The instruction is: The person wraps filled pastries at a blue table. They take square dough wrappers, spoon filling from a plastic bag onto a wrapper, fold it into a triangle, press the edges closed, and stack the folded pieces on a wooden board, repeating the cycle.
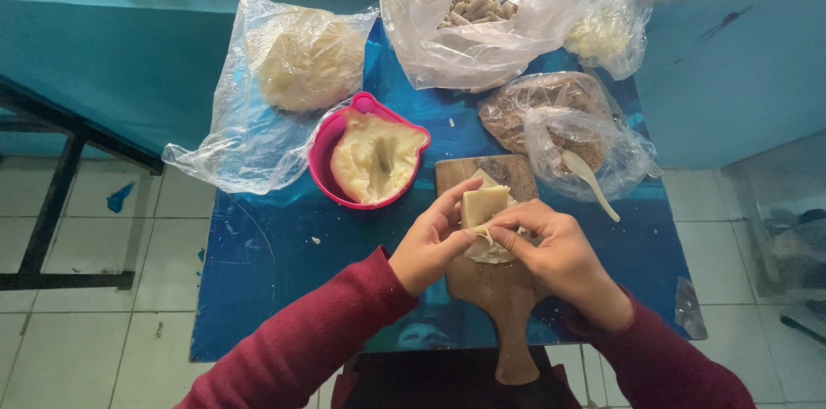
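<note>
Dough sheet (483, 207) lies on the wooden board (499, 289) at the counter's (258, 254) six o'clock, pinched in the grip of both the left hand (430, 241) and right hand (555, 250). Pink bowl (323, 159) sits at the board's ten o'clock.

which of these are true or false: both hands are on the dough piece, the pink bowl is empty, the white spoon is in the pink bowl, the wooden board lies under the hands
1. Both hands are on the dough piece: true. The left hand and right hand pinch the folded dough piece.
2. The pink bowl is empty: false. The pink bowl holds a pale lump of dough.
3. The white spoon is in the pink bowl: false. The white spoon lies on the bag of brown filling.
4. The wooden board lies under the hands: true. The wooden board rests on the blue table.
</note>
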Tool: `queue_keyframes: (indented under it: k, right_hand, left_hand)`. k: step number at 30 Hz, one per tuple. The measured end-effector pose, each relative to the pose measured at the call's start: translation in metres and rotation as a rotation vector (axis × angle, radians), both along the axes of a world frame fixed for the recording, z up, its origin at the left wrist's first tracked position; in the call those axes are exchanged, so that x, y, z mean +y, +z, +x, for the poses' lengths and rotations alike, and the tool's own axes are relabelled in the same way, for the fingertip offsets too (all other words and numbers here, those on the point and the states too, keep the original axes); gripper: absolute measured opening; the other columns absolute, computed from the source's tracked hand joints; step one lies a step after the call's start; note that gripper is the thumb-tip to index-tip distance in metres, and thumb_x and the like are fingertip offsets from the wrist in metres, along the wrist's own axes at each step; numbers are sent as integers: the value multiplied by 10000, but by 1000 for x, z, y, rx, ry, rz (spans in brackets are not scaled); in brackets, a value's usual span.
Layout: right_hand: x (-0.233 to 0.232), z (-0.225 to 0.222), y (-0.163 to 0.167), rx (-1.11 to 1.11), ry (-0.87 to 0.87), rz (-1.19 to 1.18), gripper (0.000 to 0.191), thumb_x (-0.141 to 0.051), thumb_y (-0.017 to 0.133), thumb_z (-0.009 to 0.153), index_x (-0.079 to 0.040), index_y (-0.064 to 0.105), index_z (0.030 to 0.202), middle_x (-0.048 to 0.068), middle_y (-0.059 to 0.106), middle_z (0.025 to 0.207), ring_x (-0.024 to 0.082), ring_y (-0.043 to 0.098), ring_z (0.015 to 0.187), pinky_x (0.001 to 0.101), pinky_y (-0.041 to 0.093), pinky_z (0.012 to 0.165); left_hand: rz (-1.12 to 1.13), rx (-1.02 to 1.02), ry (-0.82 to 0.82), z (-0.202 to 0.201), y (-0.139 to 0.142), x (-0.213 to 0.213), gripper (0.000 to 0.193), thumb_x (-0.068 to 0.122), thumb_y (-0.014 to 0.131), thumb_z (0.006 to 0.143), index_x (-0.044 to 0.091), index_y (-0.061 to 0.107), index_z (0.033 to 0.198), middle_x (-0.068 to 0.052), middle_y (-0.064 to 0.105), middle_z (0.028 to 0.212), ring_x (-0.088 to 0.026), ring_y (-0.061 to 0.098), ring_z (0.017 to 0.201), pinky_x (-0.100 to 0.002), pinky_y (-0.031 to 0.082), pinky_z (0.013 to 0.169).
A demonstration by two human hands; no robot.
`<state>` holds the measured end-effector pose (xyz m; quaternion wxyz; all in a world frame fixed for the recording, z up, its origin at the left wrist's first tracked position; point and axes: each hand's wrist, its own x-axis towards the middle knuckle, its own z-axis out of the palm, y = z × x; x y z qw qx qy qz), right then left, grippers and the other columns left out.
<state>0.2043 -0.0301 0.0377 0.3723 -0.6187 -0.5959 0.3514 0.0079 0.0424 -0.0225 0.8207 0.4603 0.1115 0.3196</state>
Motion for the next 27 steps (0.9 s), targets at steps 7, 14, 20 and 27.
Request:
queue_keyframes:
  k: [7, 14, 20, 27]
  right_hand:
    - [-1, 13, -17, 132, 40, -86, 145, -135, 757, 878, -35, 810, 970, 57, 764, 998, 148, 698, 968, 290, 531, 865]
    - [-7, 11, -15, 348, -183, -62, 190, -141, 644, 994, 1, 725, 1092, 120, 722, 1019, 172, 628, 905, 321, 500, 837]
    - [-6, 28, -1, 953, -307, 178, 137, -124, 471, 1058, -31, 563, 1098, 168, 698, 1089, 234, 719, 978, 378, 579, 923]
    - [-24, 19, 5, 76, -373, 92, 132, -120, 588, 1051, -13, 664, 1043, 157, 725, 964, 225, 706, 830, 360, 538, 770]
  left_hand:
    - [11, 43, -12, 3, -2, -2, 721, 22, 629, 981, 66, 282, 1611, -144, 556, 1448, -192, 556, 1329, -354, 460, 1130]
    - [11, 68, 2, 3, -3, -1, 782, -75, 555, 891, 70, 293, 1614, -140, 580, 1420, -184, 585, 1290, -322, 472, 1099]
    - [-69, 59, 92, 3, -1, 3, 766, -104, 544, 852, 34, 342, 1578, -140, 602, 1372, -184, 610, 1244, -319, 495, 1064]
    - [-93, 55, 370, -4, 16, 6, 740, -76, 542, 883, 47, 310, 1576, -151, 609, 1353, -204, 629, 1213, -338, 510, 1046]
